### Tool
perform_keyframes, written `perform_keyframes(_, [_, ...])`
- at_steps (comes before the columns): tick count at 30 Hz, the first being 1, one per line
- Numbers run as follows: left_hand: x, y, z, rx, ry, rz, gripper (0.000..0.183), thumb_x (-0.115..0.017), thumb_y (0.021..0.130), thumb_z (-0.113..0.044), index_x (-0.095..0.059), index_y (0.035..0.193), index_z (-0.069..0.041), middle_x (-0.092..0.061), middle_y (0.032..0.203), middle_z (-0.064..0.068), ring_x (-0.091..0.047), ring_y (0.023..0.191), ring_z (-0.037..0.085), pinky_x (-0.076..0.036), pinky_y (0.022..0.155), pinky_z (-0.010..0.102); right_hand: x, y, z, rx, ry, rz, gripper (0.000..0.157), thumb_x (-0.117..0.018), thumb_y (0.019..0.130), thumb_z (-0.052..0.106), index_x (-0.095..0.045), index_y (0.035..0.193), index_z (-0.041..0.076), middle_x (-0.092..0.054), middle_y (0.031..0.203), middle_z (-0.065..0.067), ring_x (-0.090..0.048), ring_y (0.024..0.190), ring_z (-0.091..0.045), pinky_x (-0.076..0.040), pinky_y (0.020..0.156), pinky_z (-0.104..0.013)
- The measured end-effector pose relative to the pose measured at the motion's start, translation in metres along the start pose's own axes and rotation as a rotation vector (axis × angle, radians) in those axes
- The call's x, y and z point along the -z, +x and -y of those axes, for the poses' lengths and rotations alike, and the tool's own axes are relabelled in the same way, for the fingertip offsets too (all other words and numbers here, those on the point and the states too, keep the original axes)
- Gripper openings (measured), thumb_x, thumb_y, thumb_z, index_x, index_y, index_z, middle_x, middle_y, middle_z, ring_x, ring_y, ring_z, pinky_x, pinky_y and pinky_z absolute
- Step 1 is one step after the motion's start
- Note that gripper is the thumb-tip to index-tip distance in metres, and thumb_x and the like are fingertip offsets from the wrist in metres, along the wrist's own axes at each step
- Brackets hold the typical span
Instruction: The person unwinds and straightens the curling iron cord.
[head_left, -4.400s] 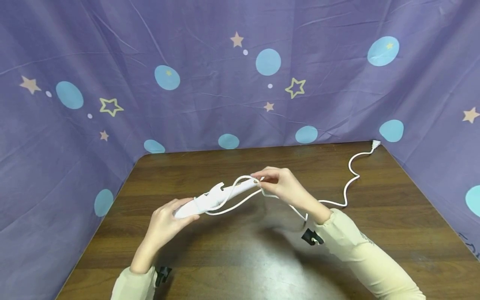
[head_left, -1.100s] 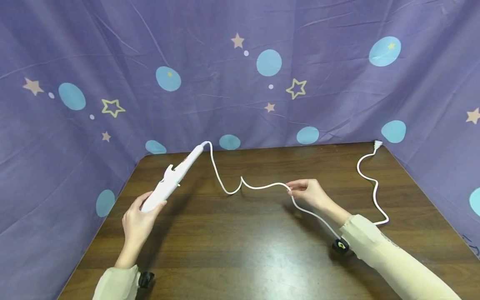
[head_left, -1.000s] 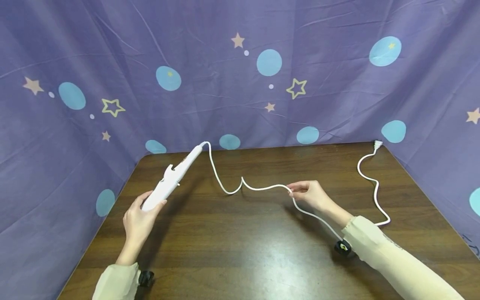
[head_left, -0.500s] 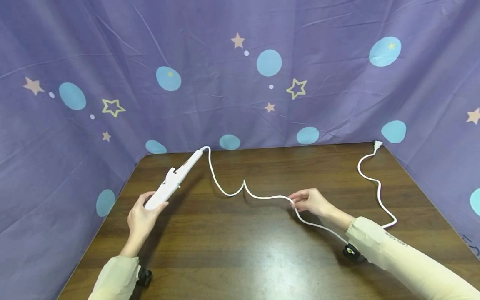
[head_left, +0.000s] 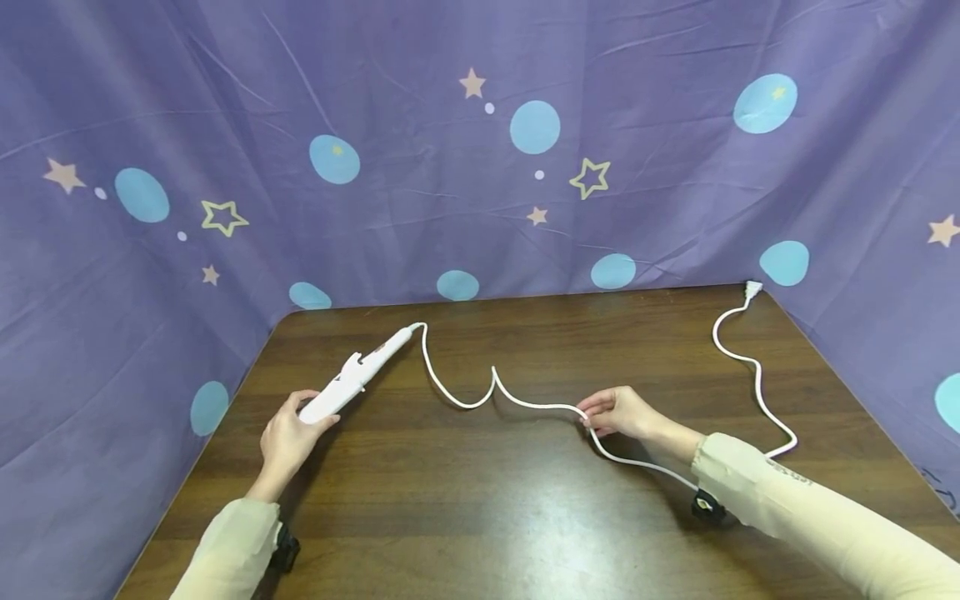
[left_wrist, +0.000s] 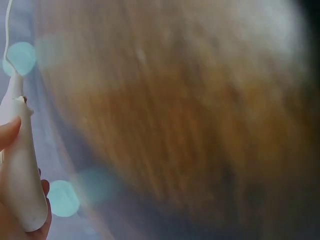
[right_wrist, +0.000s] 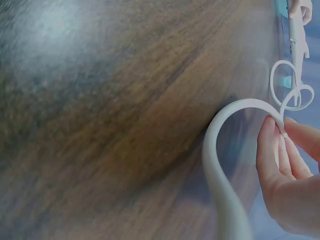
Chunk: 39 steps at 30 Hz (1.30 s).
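In the head view my left hand (head_left: 288, 433) grips the wide end of a white curling iron (head_left: 352, 379) at the table's left side. The iron slants away from me, its narrow cord end pointing to the back. The left wrist view shows the thumb lying along the iron's body (left_wrist: 22, 170). From the far tip a white cord (head_left: 465, 406) runs in bends to my right hand (head_left: 626, 414), which pinches it between thumb and fingertips, low over the table. In the right wrist view the cord (right_wrist: 215, 150) curves away from the pinching fingertips.
The cord continues past the right sleeve and ends in a white plug (head_left: 753, 289) at the back right corner of the brown wooden table (head_left: 450, 500). A purple patterned curtain (head_left: 420, 150) stands behind and beside the table. Small black cameras sit at both wrists.
Several seconds ago the cord was looped about the iron; now it stretches between both hands. Over the last second the iron's cord end has come down, and the right hand has moved slightly nearer me.
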<state>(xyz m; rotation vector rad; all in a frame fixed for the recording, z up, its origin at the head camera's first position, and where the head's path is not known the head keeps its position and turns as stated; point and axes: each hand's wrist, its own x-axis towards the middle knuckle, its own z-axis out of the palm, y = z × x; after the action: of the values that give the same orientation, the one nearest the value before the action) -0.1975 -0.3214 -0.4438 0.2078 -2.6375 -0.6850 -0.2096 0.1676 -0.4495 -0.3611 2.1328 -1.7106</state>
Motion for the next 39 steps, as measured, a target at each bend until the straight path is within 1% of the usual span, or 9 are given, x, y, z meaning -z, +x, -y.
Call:
perform_keyframes(4, [0.000, 0.003, 0.004, 0.000, 0.009, 0.032, 0.051, -0.080, 0.061, -0.024, -0.056, 0.104, -0.010, -0.062, 0.098, 0.018, -0.057, 0.079, 0.035, -0.037, 0.060, 0.043, 0.000, 0.001, -0.001, -0.014, 0.002, 0.004, 0.030, -0.054, 0.078, -0.010, -0.048, 0.103, -0.024, -0.062, 0.085, -0.026, -0.062, 0.071, -0.016, -0.051, 0.064, -0.033])
perform_keyframes(11, [-0.003, 0.006, 0.004, -0.003, 0.025, 0.117, 0.051, -0.078, 0.064, -0.026, -0.055, 0.105, -0.009, -0.061, 0.099, 0.019, -0.057, 0.080, 0.036, -0.037, 0.058, 0.041, 0.001, 0.002, -0.003, -0.033, 0.006, 0.004, 0.029, -0.053, 0.079, -0.010, -0.047, 0.104, -0.025, -0.062, 0.087, -0.028, -0.063, 0.074, -0.019, -0.051, 0.064, -0.032])
perform_keyframes(15, [-0.005, 0.007, 0.004, -0.004, 0.028, 0.144, 0.051, -0.078, 0.064, -0.028, -0.055, 0.105, -0.010, -0.061, 0.099, 0.018, -0.057, 0.080, 0.036, -0.037, 0.058, 0.040, 0.002, 0.002, -0.003, -0.042, 0.014, 0.001, 0.029, -0.052, 0.080, -0.010, -0.047, 0.104, -0.025, -0.062, 0.086, -0.028, -0.063, 0.073, -0.019, -0.051, 0.064, -0.032])
perform_keyframes(21, [-0.008, 0.007, 0.006, -0.006, 0.014, 0.144, 0.050, -0.078, 0.063, -0.027, -0.054, 0.104, -0.010, -0.061, 0.098, 0.018, -0.057, 0.081, 0.035, -0.037, 0.061, 0.041, 0.001, 0.003, -0.004, -0.044, 0.015, -0.001, 0.029, -0.053, 0.080, -0.009, -0.048, 0.104, -0.024, -0.063, 0.086, -0.027, -0.063, 0.073, -0.017, -0.051, 0.063, -0.032])
perform_keyframes(27, [-0.009, 0.007, 0.009, -0.044, 0.020, 0.152, 0.051, -0.078, 0.063, -0.024, -0.052, 0.104, -0.010, -0.061, 0.097, 0.018, -0.057, 0.080, 0.036, -0.038, 0.060, 0.042, 0.000, 0.004, -0.005, -0.055, 0.014, -0.008, 0.029, -0.054, 0.079, -0.009, -0.049, 0.104, -0.024, -0.063, 0.085, -0.025, -0.062, 0.072, -0.015, -0.051, 0.062, -0.031])
perform_keyframes(34, [-0.007, 0.005, 0.011, -0.094, 0.001, 0.174, 0.051, -0.078, 0.063, -0.019, -0.052, 0.103, -0.004, -0.061, 0.095, 0.021, -0.057, 0.080, 0.036, -0.038, 0.062, 0.043, 0.000, 0.002, -0.005, -0.058, 0.029, -0.001, 0.030, -0.055, 0.079, -0.008, -0.048, 0.104, -0.024, -0.063, 0.086, -0.025, -0.061, 0.071, -0.013, -0.051, 0.062, -0.030])
perform_keyframes(39, [-0.008, 0.006, 0.012, -0.128, -0.031, 0.143, 0.048, -0.078, 0.062, -0.013, -0.053, 0.101, -0.001, -0.062, 0.092, 0.022, -0.057, 0.079, 0.035, -0.038, 0.064, 0.044, 0.001, 0.002, -0.006, -0.057, 0.047, 0.009, 0.031, -0.054, 0.079, -0.008, -0.048, 0.105, -0.025, -0.063, 0.086, -0.025, -0.061, 0.071, -0.013, -0.051, 0.063, -0.031])
